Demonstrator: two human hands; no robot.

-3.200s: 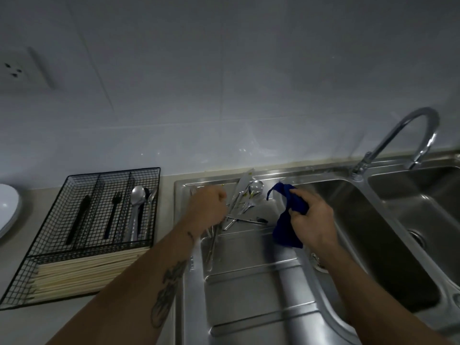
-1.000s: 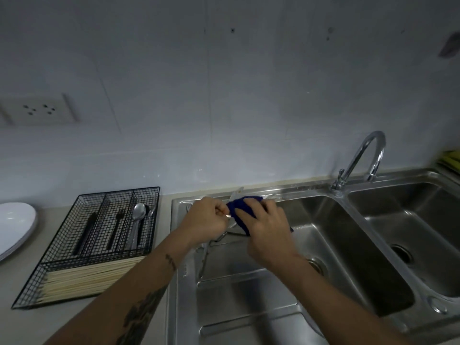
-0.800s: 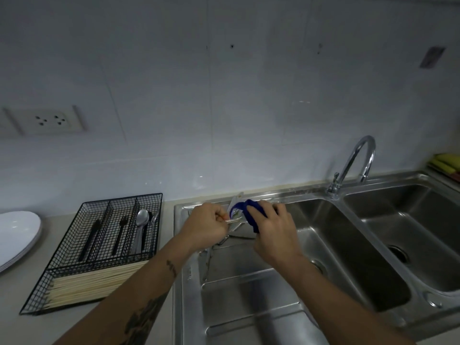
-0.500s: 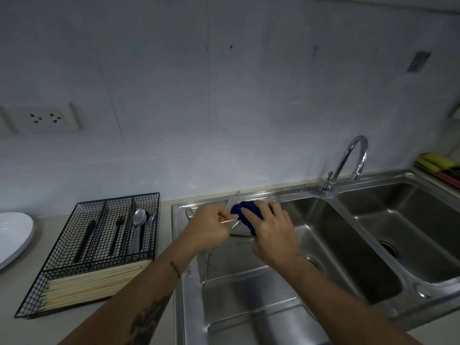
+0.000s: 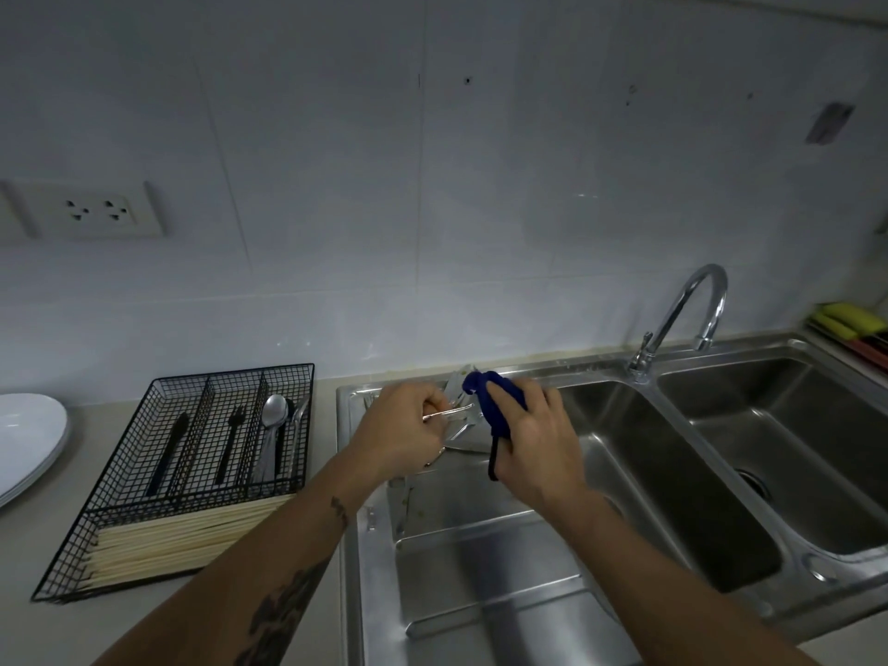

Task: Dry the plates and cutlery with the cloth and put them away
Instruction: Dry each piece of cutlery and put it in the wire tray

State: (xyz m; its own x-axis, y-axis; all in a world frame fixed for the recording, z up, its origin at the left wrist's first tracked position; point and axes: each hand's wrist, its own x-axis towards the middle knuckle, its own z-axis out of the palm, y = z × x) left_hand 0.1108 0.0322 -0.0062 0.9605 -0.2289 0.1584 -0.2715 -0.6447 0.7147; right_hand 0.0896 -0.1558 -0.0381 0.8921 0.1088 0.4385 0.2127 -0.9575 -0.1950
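On the steel drainboard (image 5: 480, 545) left of the sink, I have my left hand (image 5: 401, 432) pinching the handle of one piece of cutlery (image 5: 449, 414), which piece I cannot tell, while my right hand (image 5: 533, 439) grips the blue cloth (image 5: 492, 406) wrapped round its far end. I would draw the cloth along the whole length, squeezing lightly and turning the metal. It likely belongs in the wire cutlery tray (image 5: 192, 473) on the counter (image 5: 29, 545) beside the white plates (image 5: 26, 439).

cloth (image 5: 495, 408) slid farther along cutlery piece (image 5: 449, 414)
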